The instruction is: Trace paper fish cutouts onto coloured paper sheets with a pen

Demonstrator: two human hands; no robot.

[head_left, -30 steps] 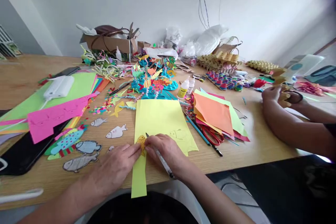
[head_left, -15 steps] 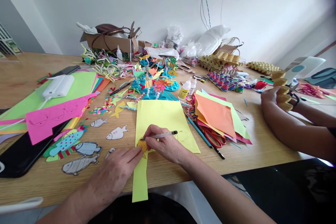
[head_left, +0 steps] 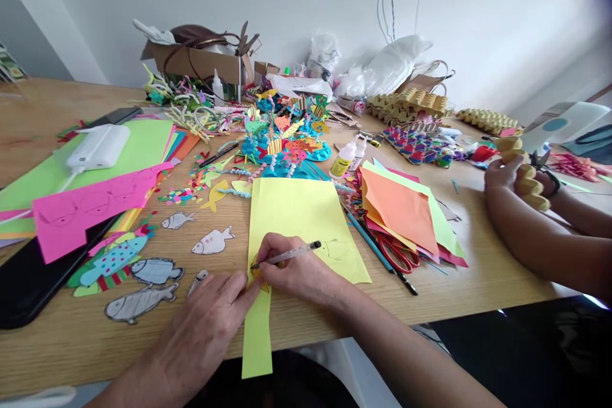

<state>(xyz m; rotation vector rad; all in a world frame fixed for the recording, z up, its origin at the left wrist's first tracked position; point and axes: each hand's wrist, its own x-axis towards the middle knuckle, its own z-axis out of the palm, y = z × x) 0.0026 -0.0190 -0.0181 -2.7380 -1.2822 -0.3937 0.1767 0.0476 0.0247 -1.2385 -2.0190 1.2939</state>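
My right hand (head_left: 287,271) is closed around a clear-barrelled pen (head_left: 299,250), its tip touching a small orange-yellow paper fish with dark dots (head_left: 255,262). The fish lies on the yellow sheet (head_left: 296,204), mostly covered by my fingers. My left hand (head_left: 215,309) has its fingers bent and together, pressing the fish down from the left. A narrow strip of the yellow sheet hangs over the table's front edge. A faint pencil fish drawing (head_left: 337,248) shows on the sheet, right of my right hand.
Paper fish cut-outs (head_left: 141,303) lie at left, near pink paper (head_left: 95,204) and a white adapter (head_left: 100,146). At right are coloured sheets (head_left: 401,207), red scissors (head_left: 399,255) and glue bottles (head_left: 343,159). Another person's hands (head_left: 502,182) hold an egg-carton piece (head_left: 530,188).
The pen tip has shifted slightly left and down over the fish. My left fingers have bent more and drawn in. The camera view has turned a little.
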